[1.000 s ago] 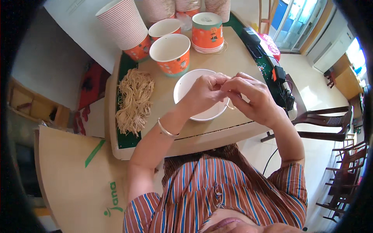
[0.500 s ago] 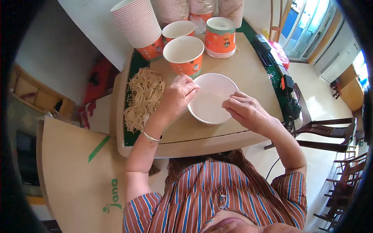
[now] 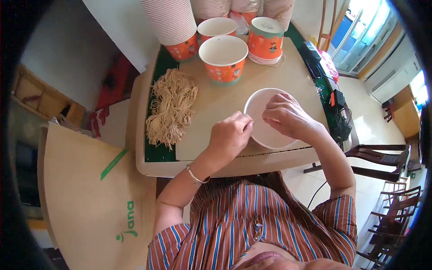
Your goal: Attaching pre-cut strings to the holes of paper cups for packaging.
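Note:
A white paper bucket point(image 3: 271, 135) stands mouth up near the table's front edge. At its left rim my left hand point(image 3: 230, 137) is closed in a pinch, and a tiny pale end of string point(image 3: 253, 120) seems to show at the fingertips. My right hand point(image 3: 288, 116) hangs over the bucket's mouth and far right rim, with its fingers curled together; what they hold is hidden. To the left lies a loose bundle of beige strings point(image 3: 172, 105). An orange paper bucket point(image 3: 223, 60) stands open just beyond.
At the back are a tall stack of nested buckets point(image 3: 168, 20), another open bucket point(image 3: 217, 28) and an upturned orange bucket point(image 3: 265, 42). Black adapters and cables point(image 3: 339, 112) line the table's right edge. A dark wooden chair point(image 3: 380, 157) stands right; a large cardboard box point(image 3: 85, 180) is left.
The thin string stretched between my hands is no longer visible there. My left hand has come right and nearer, to the bucket's rim. The right hand has moved slightly, over the mouth.

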A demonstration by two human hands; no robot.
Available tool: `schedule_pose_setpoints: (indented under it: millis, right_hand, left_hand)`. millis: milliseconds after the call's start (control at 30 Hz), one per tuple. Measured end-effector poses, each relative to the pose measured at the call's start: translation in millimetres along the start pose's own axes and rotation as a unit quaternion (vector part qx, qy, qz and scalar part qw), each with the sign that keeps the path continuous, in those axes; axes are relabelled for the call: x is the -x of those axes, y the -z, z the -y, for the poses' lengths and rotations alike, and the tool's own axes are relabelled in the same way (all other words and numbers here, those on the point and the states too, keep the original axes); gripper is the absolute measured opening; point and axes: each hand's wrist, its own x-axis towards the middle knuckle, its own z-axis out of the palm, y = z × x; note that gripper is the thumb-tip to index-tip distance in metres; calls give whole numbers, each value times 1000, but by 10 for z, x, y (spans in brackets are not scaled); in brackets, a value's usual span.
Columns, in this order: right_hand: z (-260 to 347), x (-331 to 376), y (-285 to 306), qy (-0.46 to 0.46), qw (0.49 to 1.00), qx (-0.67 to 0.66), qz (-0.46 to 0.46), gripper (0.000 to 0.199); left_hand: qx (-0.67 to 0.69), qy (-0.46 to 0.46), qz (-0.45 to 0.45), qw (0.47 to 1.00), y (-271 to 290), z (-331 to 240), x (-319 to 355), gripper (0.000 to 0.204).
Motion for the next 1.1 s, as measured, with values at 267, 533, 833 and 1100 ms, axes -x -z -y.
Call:
schedule_pose_setpoints:
  millis: [267,533,833,1100]
  right_hand:
    - [454,45,336,-61,987,119,-85,4]
    - [666,-75,161,-207,902,-356,-130,36]
    - [490,-38,65,-159,923,-309,-169,9]
    - [459,202,132,-196,958,-199,-68,11]
  left_hand:
    - [116,100,47,987,91,-85,34,19]
    - [177,76,55,980,298,-184,-150,15]
    - [155,6,92,984,566,-39,-266,10]
    - [79,-49,49,994,497,249,-128,15]
